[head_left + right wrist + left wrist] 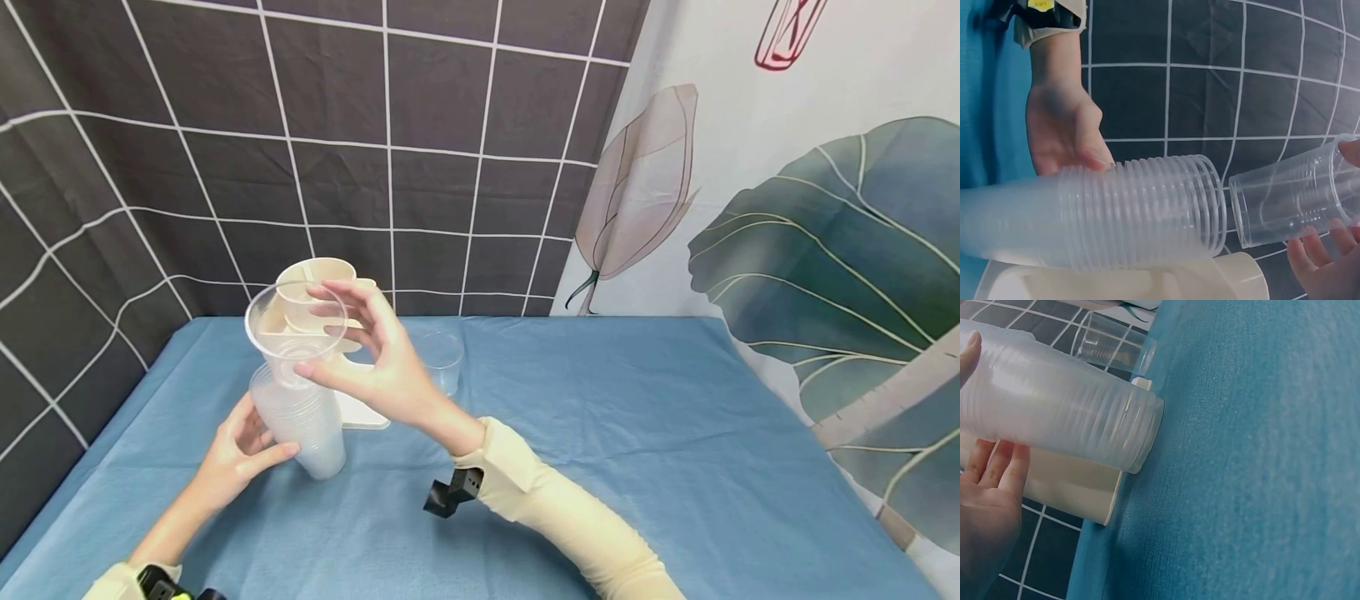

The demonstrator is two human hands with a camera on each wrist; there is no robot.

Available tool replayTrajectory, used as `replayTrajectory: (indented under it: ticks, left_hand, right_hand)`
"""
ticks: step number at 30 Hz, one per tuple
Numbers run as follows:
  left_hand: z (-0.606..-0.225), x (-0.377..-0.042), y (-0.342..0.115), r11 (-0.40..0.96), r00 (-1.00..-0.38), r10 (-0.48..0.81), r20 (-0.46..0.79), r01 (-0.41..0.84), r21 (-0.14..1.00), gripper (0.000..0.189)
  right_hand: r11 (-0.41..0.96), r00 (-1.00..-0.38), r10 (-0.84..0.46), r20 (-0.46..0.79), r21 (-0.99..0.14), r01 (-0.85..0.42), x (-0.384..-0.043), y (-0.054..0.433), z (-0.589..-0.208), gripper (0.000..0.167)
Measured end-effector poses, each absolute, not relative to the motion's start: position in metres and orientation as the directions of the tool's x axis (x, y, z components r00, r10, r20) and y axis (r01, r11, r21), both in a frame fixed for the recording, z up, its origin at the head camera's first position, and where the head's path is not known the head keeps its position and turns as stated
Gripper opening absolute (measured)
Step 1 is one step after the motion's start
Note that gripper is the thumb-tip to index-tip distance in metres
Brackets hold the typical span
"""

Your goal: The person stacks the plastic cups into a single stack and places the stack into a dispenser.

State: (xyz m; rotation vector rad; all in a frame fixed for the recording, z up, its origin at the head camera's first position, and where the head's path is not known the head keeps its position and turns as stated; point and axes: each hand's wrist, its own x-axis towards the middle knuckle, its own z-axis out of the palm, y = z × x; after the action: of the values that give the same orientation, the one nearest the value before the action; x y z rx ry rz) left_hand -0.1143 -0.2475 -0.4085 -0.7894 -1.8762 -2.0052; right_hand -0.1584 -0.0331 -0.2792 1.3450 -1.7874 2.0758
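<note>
My left hand grips a tall stack of clear plastic cups from the side, thumb in front. Many ribbed rims show along the stack in the right wrist view. Above it, my right hand holds one clear plastic cup between thumb and fingers, mouth up. A narrow gap separates that cup's base from the stack's top rim in the right wrist view. The left wrist view shows the stack's base close over the blue cloth, with left fingers along its side.
Behind the stack stands a cream plastic holder with a round top and a flat white base. A separate clear cup stands on the blue-covered table to its right. Dark gridded cloth hangs behind.
</note>
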Motion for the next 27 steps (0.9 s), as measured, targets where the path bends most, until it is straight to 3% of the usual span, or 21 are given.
replayTrajectory:
  ticks: [20,27]
  left_hand:
    - [-0.408,-0.115,-0.247,-0.131,-0.801,0.158,0.577,0.562,0.817,0.09]
    - [-0.408,-0.114,-0.247,-0.118,-0.808,0.16,0.567,0.555,0.824,0.091]
  right_hand:
    - [-0.283,-0.627,-0.489,0.606,-0.79,-0.543,-0.162,-0.045,-0.296,0.071]
    - [-0.197,-0.666,-0.527,0.528,-0.838,-0.509,-0.16,-0.048,-0.297,0.07]
